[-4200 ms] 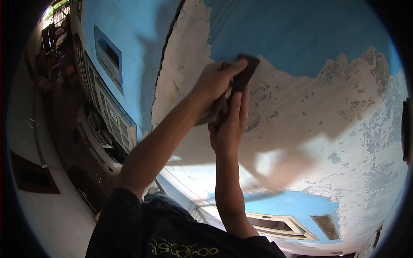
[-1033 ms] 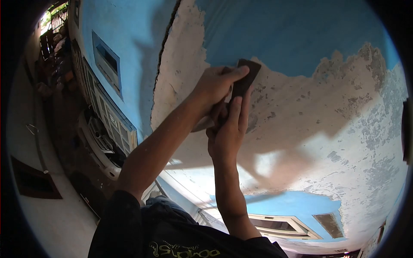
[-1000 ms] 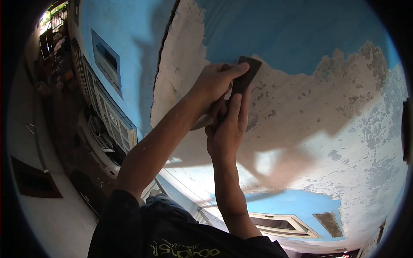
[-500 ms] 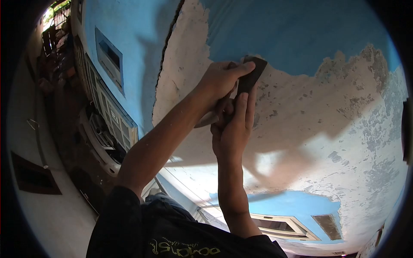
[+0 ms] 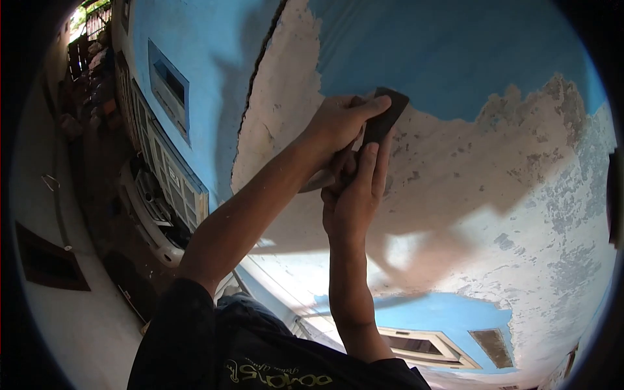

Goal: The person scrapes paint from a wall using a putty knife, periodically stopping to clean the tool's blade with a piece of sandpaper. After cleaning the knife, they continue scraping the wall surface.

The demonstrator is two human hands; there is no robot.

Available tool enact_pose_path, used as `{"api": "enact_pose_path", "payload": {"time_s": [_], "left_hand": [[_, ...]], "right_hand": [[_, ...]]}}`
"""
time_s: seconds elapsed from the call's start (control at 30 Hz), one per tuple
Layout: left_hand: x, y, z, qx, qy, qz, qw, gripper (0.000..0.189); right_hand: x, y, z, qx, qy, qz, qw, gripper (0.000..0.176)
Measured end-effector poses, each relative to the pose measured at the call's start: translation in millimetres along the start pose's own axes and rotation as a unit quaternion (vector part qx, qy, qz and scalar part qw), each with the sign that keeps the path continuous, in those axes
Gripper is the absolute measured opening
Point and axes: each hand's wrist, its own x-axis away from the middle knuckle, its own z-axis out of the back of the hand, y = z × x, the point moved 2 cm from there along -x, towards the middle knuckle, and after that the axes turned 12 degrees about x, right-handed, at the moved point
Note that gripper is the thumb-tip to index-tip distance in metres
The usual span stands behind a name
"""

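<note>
We pinch a dark tool in the grip of our left hand; lower, our right hand clasps it, before a peeling wall.

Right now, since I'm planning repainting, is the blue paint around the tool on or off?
Partly off: blue paint shows above the dark tool, ending in a ragged edge where pale, patchy wall begins.

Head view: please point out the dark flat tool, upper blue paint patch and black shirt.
Dark flat tool (image 5: 387, 122): head view, on its broad face.
Upper blue paint patch (image 5: 448, 58): head view, near its middle.
Black shirt (image 5: 276, 352): head view, on its front.
</note>
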Motion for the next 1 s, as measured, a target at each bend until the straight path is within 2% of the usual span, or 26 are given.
{"api": "enact_pose_path", "payload": {"time_s": [0.17, 0.27, 0.37, 0.47, 0.57, 0.67, 0.8, 1.0], "left_hand": [[-2, 5, -1, -0.015, -0.030, -0.022, 0.999, 0.042], [-16, -8, 2, 0.052, -0.046, -0.033, 0.997, 0.044], [-23, -17, 1, 0.041, -0.045, -0.083, 0.995, 0.043], [-14, 3, -3, 0.023, -0.026, -0.059, 0.998, 0.041], [-5, 4, 1, 0.025, -0.031, -0.003, 0.999, 0.046], [1, -20, 12, 0.010, 0.002, -0.019, 1.000, 0.047], [4, -48, 29, 0.021, 0.018, 0.017, 0.999, 0.046], [0, -35, 29, 0.001, 0.039, 0.000, 0.999, 0.046]], "right_hand": [[-6, 2, 3, 0.002, -0.018, 0.011, 1.000, 0.051], [-3, -4, 0, 0.023, -0.022, 0.015, 0.999, 0.053], [-3, 5, 5, 0.007, -0.016, 0.016, 1.000, 0.052], [-12, -6, 2, 0.012, -0.030, 0.022, 0.999, 0.052], [-8, -5, 0, 0.024, -0.015, 0.008, 1.000, 0.052], [3, 27, 7, 0.017, -0.030, 0.001, 0.999, 0.053], [16, 46, 9, 0.017, -0.022, -0.037, 0.999, 0.052], [7, 38, 3, 0.045, -0.038, -0.015, 0.998, 0.052]]}}
